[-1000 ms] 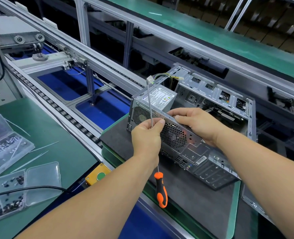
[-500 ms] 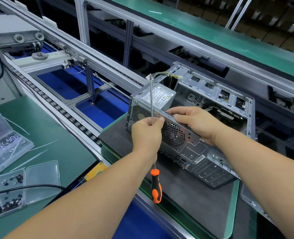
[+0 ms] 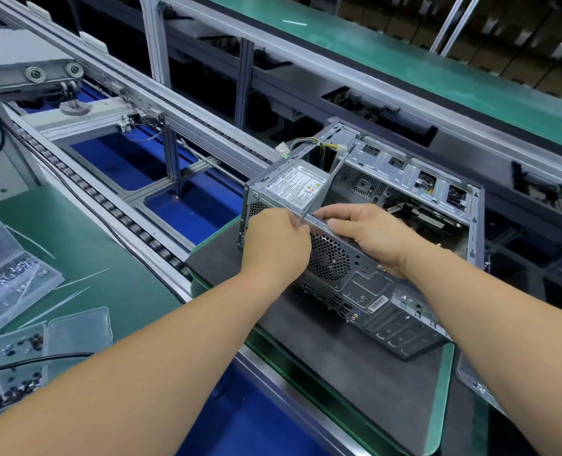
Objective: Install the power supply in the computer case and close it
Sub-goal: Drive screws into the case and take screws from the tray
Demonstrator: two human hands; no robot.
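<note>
The open computer case (image 3: 401,311) lies on a black mat (image 3: 348,366), its rear panel facing me. The grey power supply (image 3: 294,185) sits in the case's near-left corner, label up, with yellow and black cables (image 3: 309,144) trailing behind it. My left hand (image 3: 278,243) grips the thin steel shaft of a screwdriver (image 3: 334,174) at the rear panel's top edge. The shaft slants up to the right over the power supply, and its handle is hidden. My right hand (image 3: 373,236) holds the top rim of the rear panel beside the fan grille.
Clear plastic boxes of screws (image 3: 8,281) lie on the green bench at left, with a black cable (image 3: 32,360) across them. A roller conveyor (image 3: 108,205) runs past the mat. A grey panel (image 3: 470,386) shows at the mat's lower right.
The screwdriver shaft has tipped from upright to leaning right over the power supply. Its orange handle has gone out of sight behind my left hand. My right hand stays on the rim.
</note>
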